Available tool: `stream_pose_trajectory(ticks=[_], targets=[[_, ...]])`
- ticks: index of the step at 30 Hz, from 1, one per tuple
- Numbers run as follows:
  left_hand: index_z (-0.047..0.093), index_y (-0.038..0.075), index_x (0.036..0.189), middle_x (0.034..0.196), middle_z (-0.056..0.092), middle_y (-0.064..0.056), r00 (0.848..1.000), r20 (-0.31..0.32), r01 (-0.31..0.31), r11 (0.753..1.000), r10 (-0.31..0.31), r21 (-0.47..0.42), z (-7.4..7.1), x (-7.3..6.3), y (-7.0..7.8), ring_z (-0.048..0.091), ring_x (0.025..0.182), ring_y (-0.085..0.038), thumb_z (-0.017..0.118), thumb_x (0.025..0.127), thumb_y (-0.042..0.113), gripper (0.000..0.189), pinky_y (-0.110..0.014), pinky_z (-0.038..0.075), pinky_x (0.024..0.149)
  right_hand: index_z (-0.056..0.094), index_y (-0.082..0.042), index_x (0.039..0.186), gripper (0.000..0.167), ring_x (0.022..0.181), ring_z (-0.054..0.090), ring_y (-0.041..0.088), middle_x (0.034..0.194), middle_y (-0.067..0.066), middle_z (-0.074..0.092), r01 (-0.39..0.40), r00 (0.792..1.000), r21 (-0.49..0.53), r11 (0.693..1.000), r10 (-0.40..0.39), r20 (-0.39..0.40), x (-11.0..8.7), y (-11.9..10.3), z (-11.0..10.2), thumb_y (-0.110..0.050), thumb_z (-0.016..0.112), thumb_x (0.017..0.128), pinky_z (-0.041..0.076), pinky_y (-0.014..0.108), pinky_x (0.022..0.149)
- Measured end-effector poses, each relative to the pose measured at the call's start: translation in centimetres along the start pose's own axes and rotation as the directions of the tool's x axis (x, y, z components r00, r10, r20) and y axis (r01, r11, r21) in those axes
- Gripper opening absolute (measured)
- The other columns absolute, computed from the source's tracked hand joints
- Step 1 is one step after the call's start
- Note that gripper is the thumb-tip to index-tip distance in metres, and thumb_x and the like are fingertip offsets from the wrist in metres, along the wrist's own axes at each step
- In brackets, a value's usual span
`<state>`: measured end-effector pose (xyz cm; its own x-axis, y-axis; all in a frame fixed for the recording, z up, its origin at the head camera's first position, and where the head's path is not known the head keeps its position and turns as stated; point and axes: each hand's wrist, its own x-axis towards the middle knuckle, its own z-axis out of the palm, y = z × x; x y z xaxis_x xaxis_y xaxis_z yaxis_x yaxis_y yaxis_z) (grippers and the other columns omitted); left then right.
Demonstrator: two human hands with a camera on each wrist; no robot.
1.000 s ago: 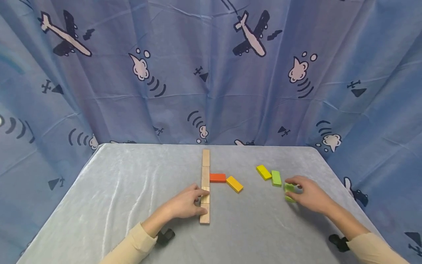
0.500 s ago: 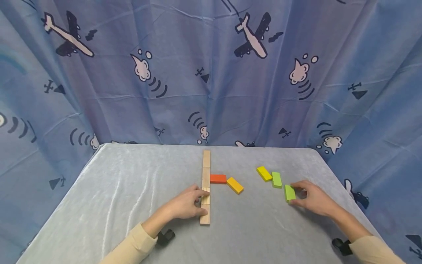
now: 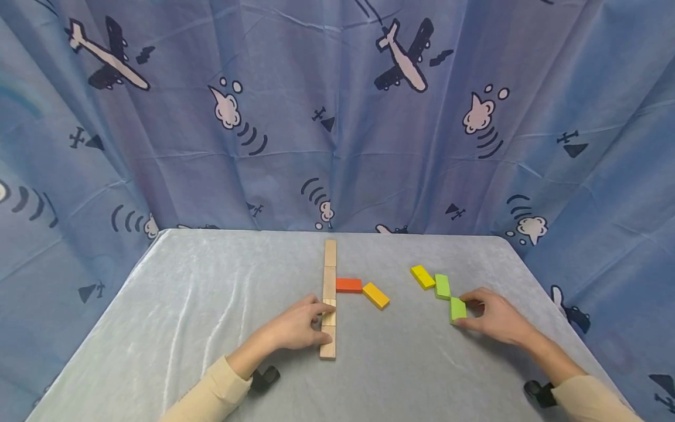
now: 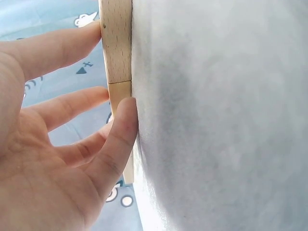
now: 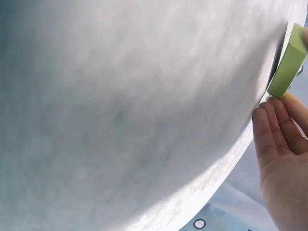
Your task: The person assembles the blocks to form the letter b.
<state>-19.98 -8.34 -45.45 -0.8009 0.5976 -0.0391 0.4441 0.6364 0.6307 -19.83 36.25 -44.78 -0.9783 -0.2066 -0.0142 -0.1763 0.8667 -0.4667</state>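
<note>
A straight row of plain wooden blocks [image 3: 329,281] runs away from me down the middle of the table. My left hand [image 3: 297,323] rests on its near part, thumb and fingers spread and mostly straight; the left wrist view has the fingertips touching the wood [image 4: 118,48]. On the right, my right hand [image 3: 498,316] pinches a light green block [image 3: 457,310] between thumb and fingers. That block's far corner meets or nearly meets a second green block [image 3: 442,286]. In the right wrist view the held green block [image 5: 288,62] shows at the right edge, partly cut off.
A yellow block [image 3: 423,277] adjoins the second green block. An orange-red block [image 3: 348,285] abuts the wooden row, with an orange-yellow block [image 3: 376,296] angled at its right end. Grey cloth covers the table [image 3: 401,357]; a blue printed curtain [image 3: 337,117] hangs behind.
My right hand has set the green block down flat and slid it left, close to the second green block. The left hand stays in place on the wooden row.
</note>
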Motion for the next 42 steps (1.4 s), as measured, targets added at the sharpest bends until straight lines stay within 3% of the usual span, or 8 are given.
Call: stream_pose_trajectory(ticks=[11,28,34,42], targets=[[0.062,0.006,0.137,0.108,0.054,-0.004,1.0,-0.001,0.006,1.0,-0.006,0.004,0.0,0.1,0.0,0.057,0.096,-0.019,0.082,0.084,0.025,0.059,-0.032,0.047,0.078,0.07,0.001,0.115,0.06,0.097,0.061,0.021,0.109,0.007,0.066,0.079,0.996,0.014,0.997,-0.078,-0.032,-0.1,-2.2,0.9,-0.04,0.089,0.075,0.054,0.038,0.082],[0.062,0.006,0.137,0.108,0.054,-0.004,1.0,-0.002,0.007,1.0,-0.007,0.001,0.1,0.1,-0.1,0.056,0.095,-0.018,0.082,0.084,0.025,0.06,-0.031,0.047,0.078,0.07,-0.008,0.118,0.059,0.1,0.06,0.017,0.109,-0.003,0.065,0.129,0.991,0.076,0.989,-0.131,0.019,0.9,-6.1,3.0,-0.044,0.089,0.075,0.052,0.041,0.088],[0.062,0.006,0.137,0.109,0.054,-0.004,1.0,0.003,0.014,1.0,-0.014,-0.009,0.0,0.0,0.0,0.054,0.094,-0.017,0.082,0.085,0.026,0.06,-0.03,0.046,0.077,0.069,-0.007,0.117,0.058,0.099,0.061,0.016,0.108,-0.003,0.065,0.187,0.982,0.084,0.979,-0.189,0.014,1.2,-7.6,4.0,-0.043,0.089,0.076,0.053,0.039,0.086],[0.062,0.006,0.137,0.109,0.054,-0.003,1.0,0.001,0.009,1.0,-0.009,-0.006,0.1,0.1,-0.1,0.055,0.095,-0.017,0.082,0.084,0.025,0.06,-0.031,0.047,0.078,0.069,-0.01,0.118,0.057,0.102,0.058,0.015,0.112,-0.005,0.063,0.2,0.976,0.08,0.976,-0.206,0.076,1.6,-9.1,5.1,-0.046,0.087,0.077,0.051,0.039,0.088]])
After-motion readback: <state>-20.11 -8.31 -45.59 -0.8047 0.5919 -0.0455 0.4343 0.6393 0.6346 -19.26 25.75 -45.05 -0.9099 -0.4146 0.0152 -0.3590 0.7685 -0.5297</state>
